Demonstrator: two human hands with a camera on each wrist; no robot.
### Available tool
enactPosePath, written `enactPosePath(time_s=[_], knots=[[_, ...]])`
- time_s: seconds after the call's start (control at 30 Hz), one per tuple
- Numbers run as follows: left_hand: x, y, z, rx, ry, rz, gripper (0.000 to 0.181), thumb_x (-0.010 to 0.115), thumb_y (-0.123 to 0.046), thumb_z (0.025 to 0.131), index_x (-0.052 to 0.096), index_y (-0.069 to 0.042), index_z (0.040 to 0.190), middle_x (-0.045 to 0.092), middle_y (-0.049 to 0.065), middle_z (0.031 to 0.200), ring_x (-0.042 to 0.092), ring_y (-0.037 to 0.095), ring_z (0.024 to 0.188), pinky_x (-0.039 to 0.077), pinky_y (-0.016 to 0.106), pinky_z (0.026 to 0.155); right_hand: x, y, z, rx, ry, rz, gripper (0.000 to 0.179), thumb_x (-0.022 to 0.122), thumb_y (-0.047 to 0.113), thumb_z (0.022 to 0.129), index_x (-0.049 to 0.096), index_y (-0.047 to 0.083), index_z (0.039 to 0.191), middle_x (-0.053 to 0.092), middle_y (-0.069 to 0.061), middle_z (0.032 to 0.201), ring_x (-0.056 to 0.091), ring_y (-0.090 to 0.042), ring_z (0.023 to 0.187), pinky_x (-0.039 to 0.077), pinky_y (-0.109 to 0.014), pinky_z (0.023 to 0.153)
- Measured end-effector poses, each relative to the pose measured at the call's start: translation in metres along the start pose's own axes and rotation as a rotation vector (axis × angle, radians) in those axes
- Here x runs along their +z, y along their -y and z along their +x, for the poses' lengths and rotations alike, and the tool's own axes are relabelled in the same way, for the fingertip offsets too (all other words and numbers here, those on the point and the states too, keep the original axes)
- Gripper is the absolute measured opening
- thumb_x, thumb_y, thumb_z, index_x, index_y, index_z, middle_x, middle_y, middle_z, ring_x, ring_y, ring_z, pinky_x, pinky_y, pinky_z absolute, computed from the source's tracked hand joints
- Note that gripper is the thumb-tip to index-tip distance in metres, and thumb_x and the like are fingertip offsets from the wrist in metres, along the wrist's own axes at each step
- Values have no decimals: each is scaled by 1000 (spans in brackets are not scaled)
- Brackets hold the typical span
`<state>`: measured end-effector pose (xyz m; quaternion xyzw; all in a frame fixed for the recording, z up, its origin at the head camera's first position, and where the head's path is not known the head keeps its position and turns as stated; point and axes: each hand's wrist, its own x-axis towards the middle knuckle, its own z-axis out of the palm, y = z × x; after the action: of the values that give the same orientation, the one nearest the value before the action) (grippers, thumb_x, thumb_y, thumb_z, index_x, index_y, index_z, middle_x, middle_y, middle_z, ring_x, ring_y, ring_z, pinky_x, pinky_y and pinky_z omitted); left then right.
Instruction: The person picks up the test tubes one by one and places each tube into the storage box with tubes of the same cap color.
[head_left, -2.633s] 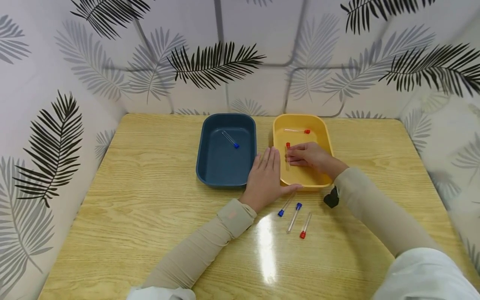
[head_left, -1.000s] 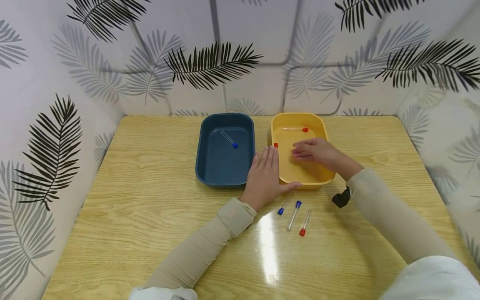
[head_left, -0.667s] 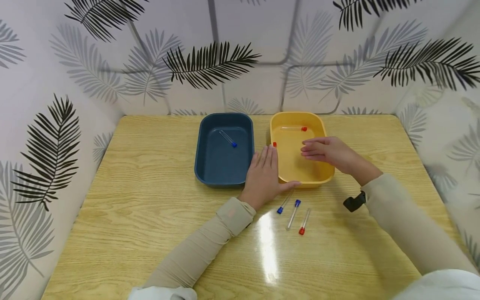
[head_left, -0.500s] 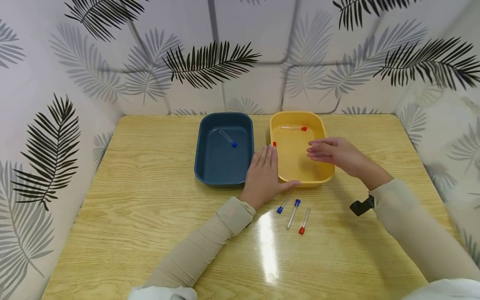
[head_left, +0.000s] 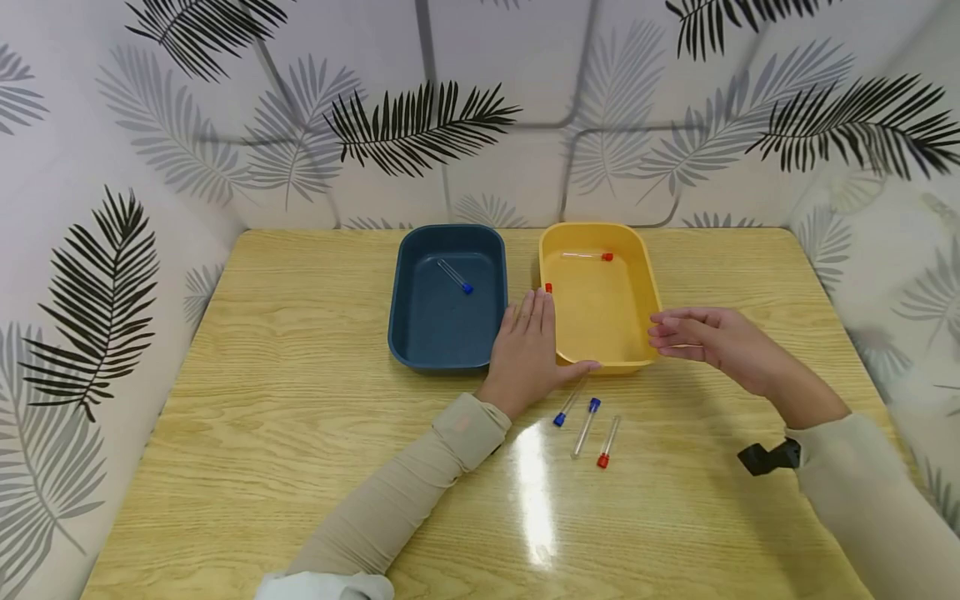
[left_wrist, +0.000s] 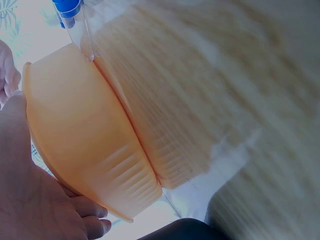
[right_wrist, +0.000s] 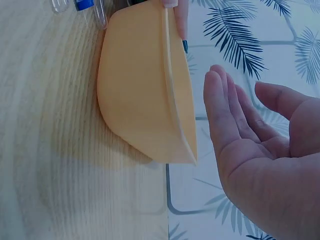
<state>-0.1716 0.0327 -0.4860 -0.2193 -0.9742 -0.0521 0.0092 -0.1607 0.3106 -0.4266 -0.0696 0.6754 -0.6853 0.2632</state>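
Observation:
My left hand (head_left: 525,354) lies flat with straight fingers along the near-left rim of the yellow bin (head_left: 611,364), touching it. Just past the bin's right rim, my right hand (head_left: 712,337) hovers with loosely bent fingers, holding nothing; the right wrist view shows its bare palm. Inside the yellow bin, a red-capped test tube (head_left: 588,256) lies near the back. Another red cap (head_left: 548,287) peeks out by my left fingertips, its tube hidden. Before the bin lie two blue-capped test tubes, one slanted (head_left: 567,408) and one farther right (head_left: 586,429), plus a red-capped test tube (head_left: 609,442).
A dark blue bin (head_left: 395,317) stands left of the yellow one, with a blue-capped test tube (head_left: 455,276) in it. Both bins sit toward the back of the wooden table (head_left: 300,375). Leaf-patterned cloth (head_left: 420,183) hangs behind and at the sides.
My right hand has let go of a red-capped test tube inside the yellow bin and moved right and nearer, out past the rim. My left hand has stayed in place.

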Motion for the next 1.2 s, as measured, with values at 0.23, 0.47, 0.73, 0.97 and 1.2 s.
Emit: enactPosePath(time_s=[0.23,0.47,0.73,0.97,1.2], knots=[[1,1,-1,6,-19,-4,118,13,-88,70,10,0,148,15,14,153,7,26,141,9,42,112,3,-17,-21,27,42,-60,39,45,12,99,46,-18,124,64,-13,112,62,-24,104,47,-37,87],[1,1,-2,12,-25,-11,117,16,-88,72,11,1,148,16,14,152,9,26,140,9,42,112,17,-49,-34,111,57,-41,46,45,15,99,40,-22,125,61,-21,115,62,-25,104,46,-40,88],[0,2,-2,6,-17,-14,117,16,-88,71,11,1,148,14,14,153,9,25,141,9,42,112,40,-71,-43,245,31,-60,47,49,19,98,45,-19,124,63,-21,110,65,-25,93,51,-39,81],[0,1,-1,8,-11,-34,117,18,-88,71,11,1,148,13,14,153,7,25,141,7,42,112,57,-74,-45,298,8,-155,40,52,20,97,56,-15,115,66,-15,95,67,-21,79,55,-35,71],[-1,1,0,6,-12,-24,117,17,-88,71,11,0,148,13,14,153,7,25,141,8,42,112,73,-74,-42,305,-14,-243,36,53,20,96,61,-13,107,66,-14,87,67,-24,74,55,-36,66]])
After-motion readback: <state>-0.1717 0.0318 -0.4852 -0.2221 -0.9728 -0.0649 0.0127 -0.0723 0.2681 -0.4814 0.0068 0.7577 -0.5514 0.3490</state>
